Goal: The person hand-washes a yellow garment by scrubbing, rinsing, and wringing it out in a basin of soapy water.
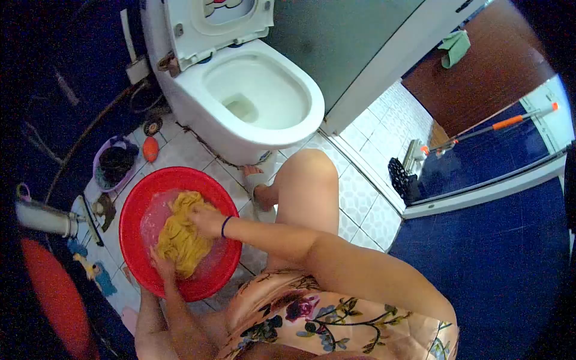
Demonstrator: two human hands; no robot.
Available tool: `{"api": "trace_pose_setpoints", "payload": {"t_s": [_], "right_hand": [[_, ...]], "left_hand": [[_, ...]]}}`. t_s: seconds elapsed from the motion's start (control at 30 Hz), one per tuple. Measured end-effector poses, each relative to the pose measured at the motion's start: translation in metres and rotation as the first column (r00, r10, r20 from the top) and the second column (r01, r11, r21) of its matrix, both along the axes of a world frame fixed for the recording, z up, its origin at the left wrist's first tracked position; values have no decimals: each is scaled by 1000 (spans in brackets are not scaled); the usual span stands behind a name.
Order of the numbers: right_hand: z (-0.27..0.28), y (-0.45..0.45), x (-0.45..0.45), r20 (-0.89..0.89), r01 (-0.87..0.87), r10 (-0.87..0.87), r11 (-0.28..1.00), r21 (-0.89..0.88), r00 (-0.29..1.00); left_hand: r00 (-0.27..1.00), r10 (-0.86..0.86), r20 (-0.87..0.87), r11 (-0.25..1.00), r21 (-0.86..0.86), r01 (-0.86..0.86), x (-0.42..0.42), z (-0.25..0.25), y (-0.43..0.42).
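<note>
A wet yellow cloth lies bunched in a red basin with some cloudy, sudsy water around it. My right hand, with a dark band on its wrist, is closed on the upper right part of the cloth. At the lower left edge of the cloth is my left hand, its fingers curled against the fabric inside the basin. The cloth hides part of the fingers of both hands.
A white toilet with its lid raised stands beyond the basin. Left of the basin are a small purple-rimmed tub with dark contents and an orange object. On the right, a doorway shows a mop with an orange grip.
</note>
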State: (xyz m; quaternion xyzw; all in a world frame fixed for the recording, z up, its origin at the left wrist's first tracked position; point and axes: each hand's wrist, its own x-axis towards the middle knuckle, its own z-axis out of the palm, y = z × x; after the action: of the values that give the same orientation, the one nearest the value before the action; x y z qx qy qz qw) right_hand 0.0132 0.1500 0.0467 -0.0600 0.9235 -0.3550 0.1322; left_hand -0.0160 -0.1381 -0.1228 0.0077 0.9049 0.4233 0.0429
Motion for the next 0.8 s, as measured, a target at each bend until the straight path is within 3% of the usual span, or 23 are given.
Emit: {"api": "trace_pose_setpoints", "payload": {"t_s": [0.07, 0.17, 0.33, 0.4, 0.47, 0.5, 0.53, 0.57, 0.63, 0.67, 0.7, 0.77, 0.8], "right_hand": [[1, -7, 0, 102, -170, 168, 986, 4, 980], [-8, -13, 1, 94, -211, 219, 973, -95, 971], [-12, -14, 4, 283, -237, 252, 968, -85, 925], [-27, -20, 5, 301, -293, 294, 955, -50, 907], [-38, -22, 8, 303, -258, 274, 962, -92, 913], [-44, -23, 11, 298, -242, 264, 964, -110, 917], [-47, -24, 11, 290, -250, 290, 954, -167, 912], [-52, -25, 11, 454, -102, 223, 956, -276, 863], [-45, -23, 15, 752, 242, 152, 890, -386, 641], [-48, -23, 19, 777, 315, 130, 863, -394, 616], [-52, -21, 21, 803, 387, 109, 834, -395, 585], [-43, -17, 25, 845, 512, 86, 761, -398, 528], [-30, -18, 27, 857, 561, 90, 720, -408, 508]], "left_hand": [[1000, 0, 10, 999, 45, 0, 5, -5, 6], [993, -109, 40, 982, 157, 101, 26, 0, 35], [904, -416, 103, 891, 246, 382, 32, 17, 63], [907, -395, 147, 905, 234, 357, 11, 3, 49], [942, -302, 143, 951, 118, 287, 2, -11, 42], [939, -308, 154, 871, -350, 343, 5, -8, 44], [917, -362, 168, 723, -570, 389, 5, -1, 44], [891, -414, 187, 526, -750, 401, 5, 6, 43], [746, -624, 231, 359, -763, 537, 6, 21, 34], [869, -485, 98, 816, -307, 490, 2, 15, 31], [958, -277, 74, 926, 287, 245, -4, 7, 34], [991, -96, 88, 717, 697, 7, -7, 2, 35], [993, -117, 8, 792, 604, 88, -9, 3, 44]]}}
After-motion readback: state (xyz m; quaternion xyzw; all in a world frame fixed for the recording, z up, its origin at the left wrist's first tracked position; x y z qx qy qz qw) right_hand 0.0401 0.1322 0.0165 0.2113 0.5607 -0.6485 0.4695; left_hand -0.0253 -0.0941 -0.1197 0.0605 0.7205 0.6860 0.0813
